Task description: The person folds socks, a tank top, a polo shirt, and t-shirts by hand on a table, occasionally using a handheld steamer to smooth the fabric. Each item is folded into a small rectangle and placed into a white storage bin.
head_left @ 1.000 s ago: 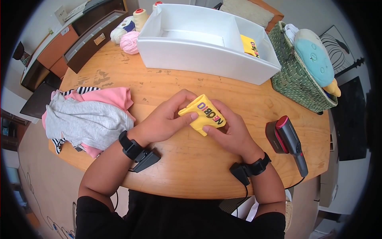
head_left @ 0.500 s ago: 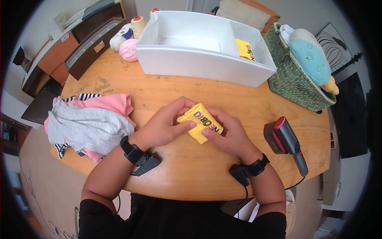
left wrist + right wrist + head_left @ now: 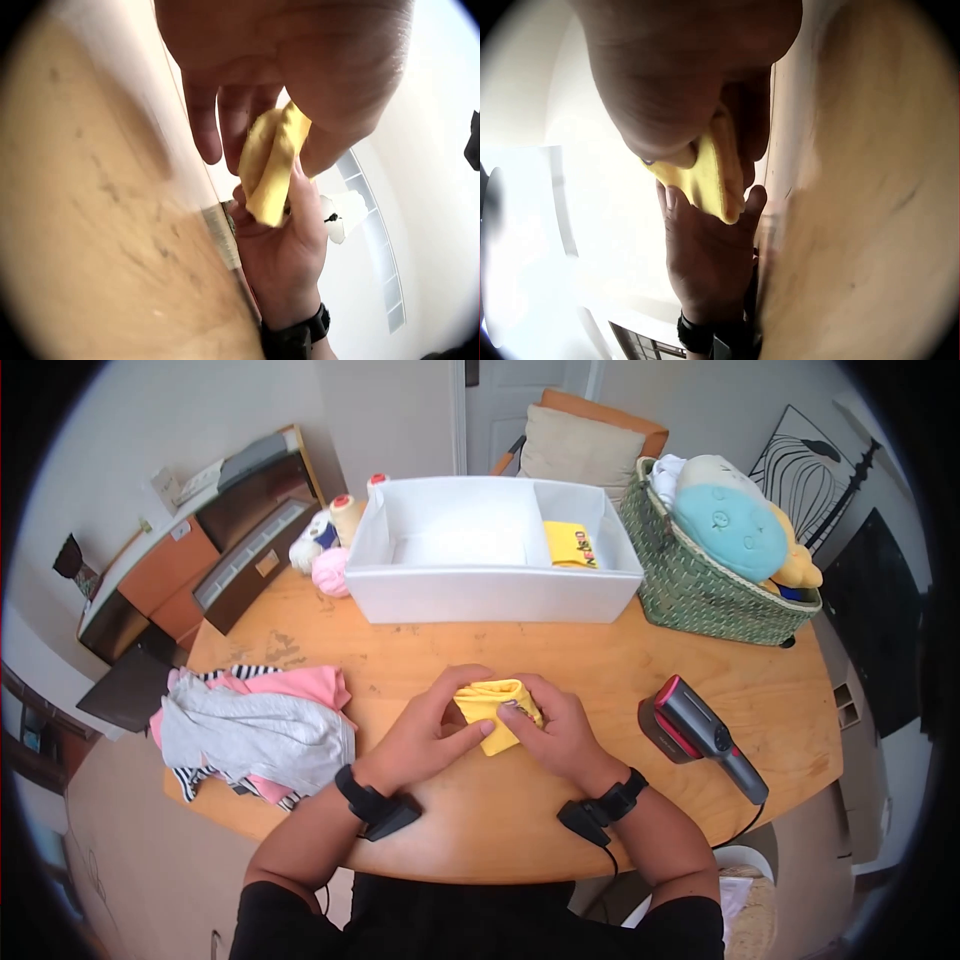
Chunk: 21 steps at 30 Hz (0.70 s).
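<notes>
A small folded yellow cloth [image 3: 476, 706] with printed lettering is held between both hands over the table's front half. My left hand [image 3: 425, 726] pinches its left side, thumb in front and fingers behind. My right hand [image 3: 562, 736] grips the other side, its thumb pressed over part of the lettering. The layered top fold faces up in the head view. From the left wrist, the cloth [image 3: 271, 169] shows its thick folded edge; in the right wrist view the cloth [image 3: 718, 176] sticks out below the right thumb.
Behind the hands stands a white divided box [image 3: 490, 598], a similar yellow cloth [image 3: 566, 540] in its right compartment. A clothes pile [image 3: 255, 730] lies left, a handheld steamer [image 3: 700, 735] right. Yarn [image 3: 331, 572] and a green woven basket [image 3: 700, 595] with plush toys flank the box.
The head view has tilted up, showing more of the room. Between the hands, the cloth has turned so its top fold shows, and the right thumb now covers much of the lettering.
</notes>
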### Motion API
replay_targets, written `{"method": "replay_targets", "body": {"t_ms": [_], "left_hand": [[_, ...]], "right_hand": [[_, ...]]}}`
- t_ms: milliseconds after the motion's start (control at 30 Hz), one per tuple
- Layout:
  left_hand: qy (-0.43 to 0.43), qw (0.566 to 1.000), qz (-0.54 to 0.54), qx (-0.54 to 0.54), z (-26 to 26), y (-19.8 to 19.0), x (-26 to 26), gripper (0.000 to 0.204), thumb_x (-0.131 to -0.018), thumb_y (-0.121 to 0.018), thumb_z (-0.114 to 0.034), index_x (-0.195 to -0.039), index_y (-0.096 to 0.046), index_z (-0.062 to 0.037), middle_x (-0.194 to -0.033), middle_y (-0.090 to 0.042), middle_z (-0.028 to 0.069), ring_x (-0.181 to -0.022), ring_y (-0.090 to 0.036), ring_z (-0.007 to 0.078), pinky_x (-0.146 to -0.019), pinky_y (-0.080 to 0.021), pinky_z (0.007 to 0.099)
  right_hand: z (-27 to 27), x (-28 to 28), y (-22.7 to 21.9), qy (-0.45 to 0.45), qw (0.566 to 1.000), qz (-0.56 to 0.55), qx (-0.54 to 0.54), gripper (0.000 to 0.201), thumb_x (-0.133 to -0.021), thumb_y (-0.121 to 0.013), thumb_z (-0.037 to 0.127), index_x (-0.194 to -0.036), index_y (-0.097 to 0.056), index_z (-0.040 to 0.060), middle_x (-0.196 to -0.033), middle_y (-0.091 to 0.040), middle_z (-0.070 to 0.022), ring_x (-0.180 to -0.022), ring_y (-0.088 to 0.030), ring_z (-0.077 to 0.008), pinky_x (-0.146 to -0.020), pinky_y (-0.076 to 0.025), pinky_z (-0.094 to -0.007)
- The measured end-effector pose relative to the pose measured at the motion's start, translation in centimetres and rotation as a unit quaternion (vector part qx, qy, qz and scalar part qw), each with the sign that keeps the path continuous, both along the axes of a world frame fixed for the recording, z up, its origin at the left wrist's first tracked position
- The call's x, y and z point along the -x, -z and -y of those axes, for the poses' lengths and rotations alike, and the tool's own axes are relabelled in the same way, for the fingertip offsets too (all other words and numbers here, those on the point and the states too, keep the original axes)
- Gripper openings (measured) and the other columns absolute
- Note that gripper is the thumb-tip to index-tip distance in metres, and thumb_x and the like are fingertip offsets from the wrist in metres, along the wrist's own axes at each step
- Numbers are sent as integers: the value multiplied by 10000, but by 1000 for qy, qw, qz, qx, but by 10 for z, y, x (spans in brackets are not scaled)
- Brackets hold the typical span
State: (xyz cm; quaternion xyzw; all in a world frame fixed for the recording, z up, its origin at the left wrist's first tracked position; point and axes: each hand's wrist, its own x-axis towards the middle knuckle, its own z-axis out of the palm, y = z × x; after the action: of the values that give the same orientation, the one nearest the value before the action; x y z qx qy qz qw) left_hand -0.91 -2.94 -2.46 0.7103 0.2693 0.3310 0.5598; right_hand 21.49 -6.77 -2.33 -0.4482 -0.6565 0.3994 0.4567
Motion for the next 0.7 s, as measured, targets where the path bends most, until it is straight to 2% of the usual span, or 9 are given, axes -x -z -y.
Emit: {"method": "replay_targets", "body": {"t_ms": [33,100,167,200,267,367,500,567,700], "left_hand": [[-43,998,-28,39,3,-5,-2,455,-1020,-705,-29,-1436,-520,-23,-1329,-609,65,-1208,-627,134,-1019,-533,302],[-52,995,-88,2,6,-22,-2,446,-1023,-694,-29,-1424,-499,-25,-1296,-613,70,-1196,-631,130,-990,-544,294],[-69,989,-113,-59,4,-35,1,444,-1021,-688,-22,-1420,-493,-17,-1270,-618,71,-1151,-648,129,-950,-555,287],[-68,988,-117,-68,0,-42,3,444,-1021,-688,-22,-1420,-493,-17,-1270,-618,71,-1151,-648,129,-950,-555,287],[-134,980,-49,-141,-10,-60,9,388,-1005,-723,-72,-1351,-553,-28,-1070,-675,64,-841,-660,75,-727,-543,244],[-142,980,-54,-130,-44,-108,7,385,-1012,-716,-79,-1357,-555,-26,-1086,-681,54,-859,-663,74,-732,-545,248],[-62,978,-78,-185,-120,-164,-42,318,-1039,-677,-111,-1334,-595,-26,-1061,-690,48,-849,-651,90,-764,-547,261],[-19,939,-204,-276,-163,-184,-75,257,-1079,-589,-77,-1327,-617,-19,-1149,-690,55,-1013,-667,116,-917,-549,298],[75,929,-265,-247,-211,-197,-145,260,-1072,-544,-61,-1310,-648,-79,-1176,-703,65,-1041,-660,145,-936,-544,332]], "right_hand": [[1,-1,-1,3,1000,16,2,349,-1022,-709,173,-1310,-634,-10,-1070,-734,-136,-970,-727,-199,-858,-564,-337],[3,0,2,11,1000,25,-7,377,-1030,-702,179,-1342,-613,-14,-1094,-731,-135,-976,-727,-200,-859,-566,-337],[2,3,14,-39,994,-101,-4,444,-1054,-678,197,-1416,-548,-25,-1136,-713,-120,-975,-721,-196,-861,-570,-340],[0,1,21,-39,994,-105,-13,444,-1054,-678,197,-1416,-548,-25,-1136,-713,-120,-975,-721,-196,-861,-570,-340],[-5,-1,31,-79,990,-114,-28,454,-1081,-634,191,-1456,-506,-29,-1126,-689,-97,-961,-701,-184,-875,-568,-336],[-6,-5,26,-124,984,-128,15,429,-1084,-603,143,-1460,-502,-38,-1047,-676,-79,-923,-677,-171,-869,-558,-331],[-14,-6,38,-152,984,-91,-4,402,-1083,-576,124,-1449,-516,-33,-998,-668,-77,-894,-663,-184,-854,-548,-336],[-15,-8,42,-166,985,-17,-33,395,-1093,-573,103,-1466,-516,-14,-1064,-680,-86,-925,-681,-160,-871,-566,-320],[-11,-10,31,-151,988,-9,-24,355,-1096,-583,142,-1415,-561,-12,-1020,-688,-70,-911,-681,-162,-849,-554,-322]]}}
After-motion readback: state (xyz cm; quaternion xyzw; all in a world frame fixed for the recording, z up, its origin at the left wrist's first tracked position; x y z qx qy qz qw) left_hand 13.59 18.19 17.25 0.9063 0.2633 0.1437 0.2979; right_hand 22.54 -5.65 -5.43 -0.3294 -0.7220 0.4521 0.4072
